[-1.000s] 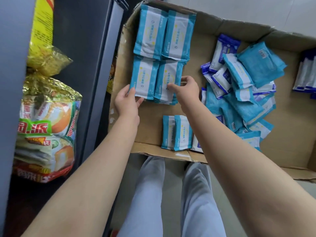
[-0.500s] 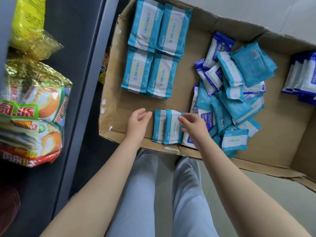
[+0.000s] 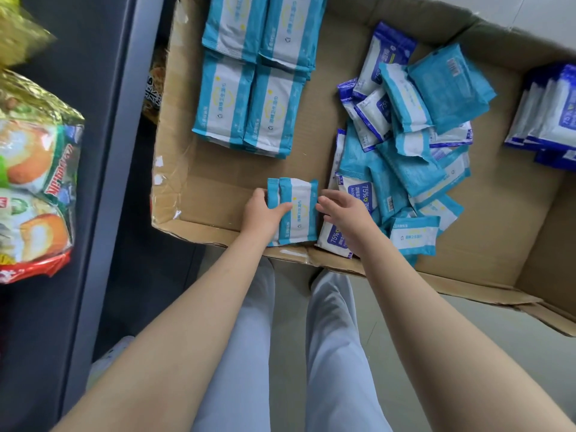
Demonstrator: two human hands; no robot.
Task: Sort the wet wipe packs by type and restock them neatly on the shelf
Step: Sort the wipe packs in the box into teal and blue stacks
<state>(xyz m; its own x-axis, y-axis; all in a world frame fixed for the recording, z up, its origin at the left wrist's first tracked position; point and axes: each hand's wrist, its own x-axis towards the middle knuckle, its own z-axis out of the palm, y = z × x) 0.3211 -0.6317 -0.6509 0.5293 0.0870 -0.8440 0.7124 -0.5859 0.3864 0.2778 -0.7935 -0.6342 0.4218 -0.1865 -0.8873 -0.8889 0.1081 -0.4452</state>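
A wide, shallow brown cardboard box (image 3: 218, 188) holds the wet wipes: at its far left, four neat stacks of large teal-and-white wipe packs (image 3: 249, 110) lie two by two, touching; in the middle sits a loose heap of mixed teal and dark-blue packs (image 3: 405, 145); at the right edge, a tidy row of dark-blue-and-white packs (image 3: 548, 120); by the near wall, a pair of small teal-and-white packs (image 3: 299, 210), side by side and overlapping. The left hand (image 3: 263, 213) grips this pair, thumb curled across the front, fingers round the left edge; the right hand (image 3: 346, 213) is relaxed and unclenched, fingertips just beside the pair's right edge — whether they touch I cannot tell — its palm over a white-and-blue "75%" pack (image 3: 335, 238); left of the box, colourful snack bags (image 3: 34, 182) sit by a dark grey shelf upright (image 3: 118, 151)
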